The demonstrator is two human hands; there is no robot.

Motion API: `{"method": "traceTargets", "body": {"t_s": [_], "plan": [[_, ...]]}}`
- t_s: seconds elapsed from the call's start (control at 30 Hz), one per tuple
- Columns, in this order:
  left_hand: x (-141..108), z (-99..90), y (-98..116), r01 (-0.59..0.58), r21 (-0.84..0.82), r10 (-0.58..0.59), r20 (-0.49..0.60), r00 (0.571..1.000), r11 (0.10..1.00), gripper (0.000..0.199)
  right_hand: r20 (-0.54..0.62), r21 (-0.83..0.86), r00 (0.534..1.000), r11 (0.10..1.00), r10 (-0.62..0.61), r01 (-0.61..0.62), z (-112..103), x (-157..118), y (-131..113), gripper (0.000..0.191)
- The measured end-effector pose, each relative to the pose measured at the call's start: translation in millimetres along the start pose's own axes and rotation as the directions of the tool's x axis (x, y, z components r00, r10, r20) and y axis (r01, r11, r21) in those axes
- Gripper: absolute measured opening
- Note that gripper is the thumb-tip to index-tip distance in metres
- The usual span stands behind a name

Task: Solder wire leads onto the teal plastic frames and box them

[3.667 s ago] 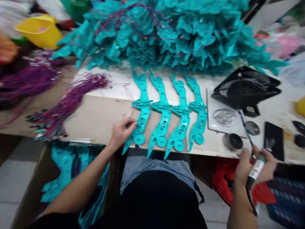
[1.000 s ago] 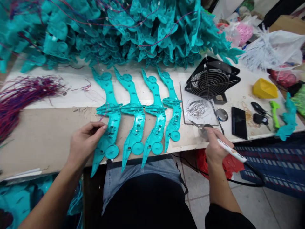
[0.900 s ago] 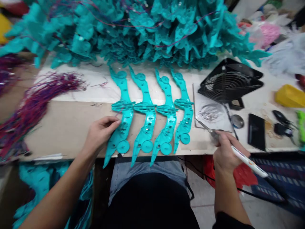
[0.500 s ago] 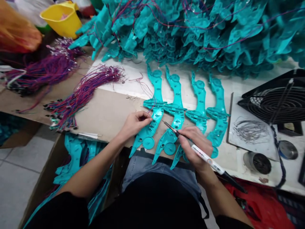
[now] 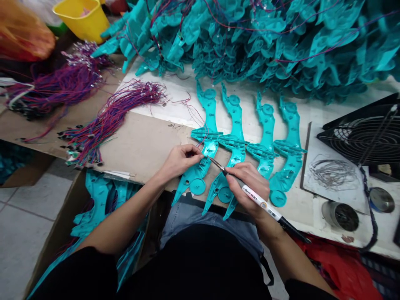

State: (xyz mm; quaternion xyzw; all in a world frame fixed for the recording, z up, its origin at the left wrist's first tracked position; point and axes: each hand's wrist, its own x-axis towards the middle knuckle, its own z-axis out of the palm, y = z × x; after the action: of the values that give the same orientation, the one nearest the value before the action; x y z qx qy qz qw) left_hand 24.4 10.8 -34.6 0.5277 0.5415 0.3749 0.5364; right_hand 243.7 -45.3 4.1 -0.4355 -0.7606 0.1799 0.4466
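Observation:
Several curved teal plastic parts lie in a row on the table. Over the leftmost teal part (image 5: 210, 118), my left hand (image 5: 181, 160) pinches the end of a thin red and purple wire (image 5: 196, 112). My right hand (image 5: 250, 183) is wrapped round a white and black soldering iron (image 5: 254, 196). The iron's metal tip touches or nearly touches the leftmost part, just right of my left fingertips. Beneath my right hand, the lower ends of the neighbouring teal parts are partly covered.
A large heap of teal parts (image 5: 281, 46) fills the back. Wire bundles (image 5: 115, 112) lie left, near a yellow container (image 5: 84, 21). To the right are a black fan (image 5: 359, 135), solder wire on a board (image 5: 334, 173) and a round tin (image 5: 340, 216).
My right hand has moved left, bringing the iron's tip from beside the leftmost part to the spot by my left fingertips. The whole view has shifted slightly.

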Motion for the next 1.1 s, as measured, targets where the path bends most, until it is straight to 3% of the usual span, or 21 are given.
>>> {"method": "traceTargets", "body": {"t_s": [0.4,0.57,0.7,0.9,1.1], "plan": [[-1.2,2.4,2.9,-0.004,0.026,0.005,-0.038,0.999,1.0,0.016,-0.062,-0.011,0.998,1.0,0.006,-0.007,-1.4,-2.1,-0.2,0.017],[-1.1,2.1,1.4,-0.013,0.035,0.014,-0.035,0.999,0.999,0.016,-0.027,0.006,1.0,1.0,-0.003,0.003,-0.5,-2.1,0.5,0.018],[-1.0,1.7,1.3,-0.01,0.037,0.011,-0.029,1.0,0.999,0.015,-0.096,-0.003,0.995,1.0,0.016,-0.017,-1.6,-2.8,-0.2,0.018],[-1.2,2.7,0.9,-0.007,0.02,0.008,-0.036,0.999,1.0,0.015,-0.136,-0.022,0.988,0.997,0.066,-0.069,-14.2,-11.1,4.4,0.019],[-2.0,4.2,1.3,0.005,0.006,-0.005,-0.043,0.999,1.0,0.015,-0.163,-0.143,0.975,0.975,0.149,-0.173,-35.1,-24.9,25.9,0.029]]}}
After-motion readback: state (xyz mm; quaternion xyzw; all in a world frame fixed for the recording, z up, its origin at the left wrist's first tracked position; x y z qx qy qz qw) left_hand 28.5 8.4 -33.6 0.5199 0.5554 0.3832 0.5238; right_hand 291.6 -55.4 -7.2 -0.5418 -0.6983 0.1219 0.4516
